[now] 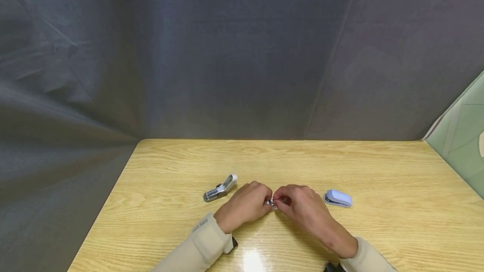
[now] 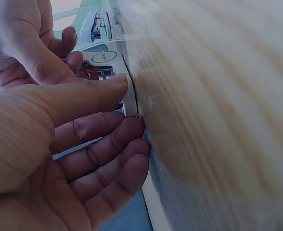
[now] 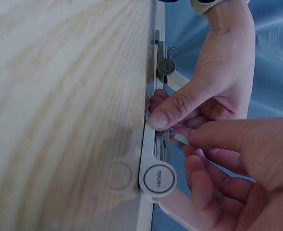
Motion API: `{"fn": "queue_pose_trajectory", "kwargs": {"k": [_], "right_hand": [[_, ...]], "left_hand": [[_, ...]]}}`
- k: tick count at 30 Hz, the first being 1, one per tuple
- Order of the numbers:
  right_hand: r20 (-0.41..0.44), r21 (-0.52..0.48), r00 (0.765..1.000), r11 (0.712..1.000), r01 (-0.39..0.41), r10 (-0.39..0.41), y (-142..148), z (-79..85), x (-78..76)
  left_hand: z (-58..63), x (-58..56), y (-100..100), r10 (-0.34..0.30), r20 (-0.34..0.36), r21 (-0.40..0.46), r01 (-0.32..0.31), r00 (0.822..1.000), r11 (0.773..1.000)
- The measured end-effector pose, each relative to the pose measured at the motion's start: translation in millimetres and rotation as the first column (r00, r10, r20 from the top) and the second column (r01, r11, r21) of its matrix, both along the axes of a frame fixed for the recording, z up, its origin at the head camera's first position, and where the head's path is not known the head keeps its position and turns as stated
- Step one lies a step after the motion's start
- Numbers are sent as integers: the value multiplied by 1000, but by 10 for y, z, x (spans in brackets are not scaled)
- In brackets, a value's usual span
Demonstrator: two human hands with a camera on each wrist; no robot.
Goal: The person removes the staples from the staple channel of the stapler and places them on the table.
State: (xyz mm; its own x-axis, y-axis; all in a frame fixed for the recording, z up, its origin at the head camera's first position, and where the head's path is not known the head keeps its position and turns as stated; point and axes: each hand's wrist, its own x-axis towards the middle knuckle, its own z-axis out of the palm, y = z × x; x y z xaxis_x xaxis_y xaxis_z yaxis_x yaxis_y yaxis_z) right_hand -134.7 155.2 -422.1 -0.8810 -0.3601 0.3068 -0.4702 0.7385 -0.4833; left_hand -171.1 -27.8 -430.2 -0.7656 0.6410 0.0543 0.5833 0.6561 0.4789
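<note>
Between the two hands is a pale stapler with a round hinge cap, lying opened with its metal channel exposed. My left hand grips one end of it, the thumb laid over the base and the fingers curled beneath, as the left wrist view shows. My right hand pinches a short silvery strip of staples between thumb and forefinger, right beside the channel. Seen from the head, the fingers cover most of this stapler.
On the wooden table, a grey and white stapler stands opened left of the hands. A lavender stapler sits to their right. Dark cloth hangs behind the table's far edge.
</note>
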Motion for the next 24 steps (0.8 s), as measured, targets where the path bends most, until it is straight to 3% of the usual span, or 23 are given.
{"fn": "queue_pose_trajectory", "kwargs": {"k": [8, 18, 24], "right_hand": [[6, -28, 1000, 1000, -7, 8, 34, 34, 51], [-64, -25, 997, 999, -38, 36, 96, 9, 155], [15, -27, 998, 998, -58, 58, 158, -24, 233]], "left_hand": [[19, 6, -1, 5, 17, -2, -5, 1000, 1000], [16, 11, 4, 10, -2, -21, -10, 1000, 1000], [13, 20, 8, 5, 4, -12, -5, 1000, 1000]]}}
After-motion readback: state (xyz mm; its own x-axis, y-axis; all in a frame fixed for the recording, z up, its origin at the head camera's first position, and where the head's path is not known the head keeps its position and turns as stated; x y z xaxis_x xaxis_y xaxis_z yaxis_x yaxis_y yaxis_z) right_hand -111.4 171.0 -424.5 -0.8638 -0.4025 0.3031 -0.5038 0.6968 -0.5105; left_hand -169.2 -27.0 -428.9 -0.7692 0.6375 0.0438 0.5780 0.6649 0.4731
